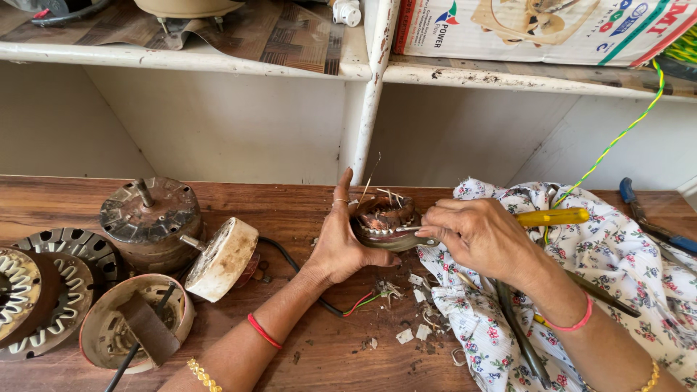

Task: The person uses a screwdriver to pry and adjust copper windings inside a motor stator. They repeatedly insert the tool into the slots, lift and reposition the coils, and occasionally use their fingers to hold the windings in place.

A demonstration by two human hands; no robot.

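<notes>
Rusty motor housing (151, 218), 2 wound stators (43, 279), floral cloth (624, 247), blue-handled pliers (653, 218), perhaps paper scraps (414, 319)

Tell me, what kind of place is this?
Probably a small repair workshop for fan motors. On the worn wooden bench lie rusty round motor housings and wound stator rings. The left hand steadies a small wound coil core while the right hand works it with a yellow-handled tool.

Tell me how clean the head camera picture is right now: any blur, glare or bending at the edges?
Head view: sharp on both hands, the left hand and right hand at the small motor; light is soft and even, shadows faint, no glare on the wooden table; wide-angle bending curves the shelf and leans the post.
</notes>
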